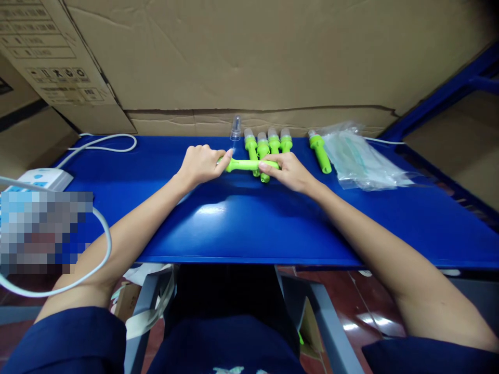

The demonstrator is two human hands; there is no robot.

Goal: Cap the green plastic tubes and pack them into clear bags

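Above the blue table, a lime-green flashlight-like handle point(247, 165) is stretched level between my two hands. My left hand point(203, 165) wraps its wider end, and the fingers hide most of that end. At the narrower end, my right hand point(290, 171) pinches it between thumb and fingers. Just behind lies a clear plastic cap point(236, 128), apart from the handle. Several like green pieces with clear caps point(273, 139) lie in a row beyond my right hand, partly covered by it. One more green piece point(321, 155) lies off to the right.
A clear plastic bag point(360, 156) lies on the blue table point(249, 228) at the right. At the left are a white power strip point(49, 179) and a white cable point(107, 244) that loops across my left forearm. Cardboard point(249, 57) stands along the back edge.
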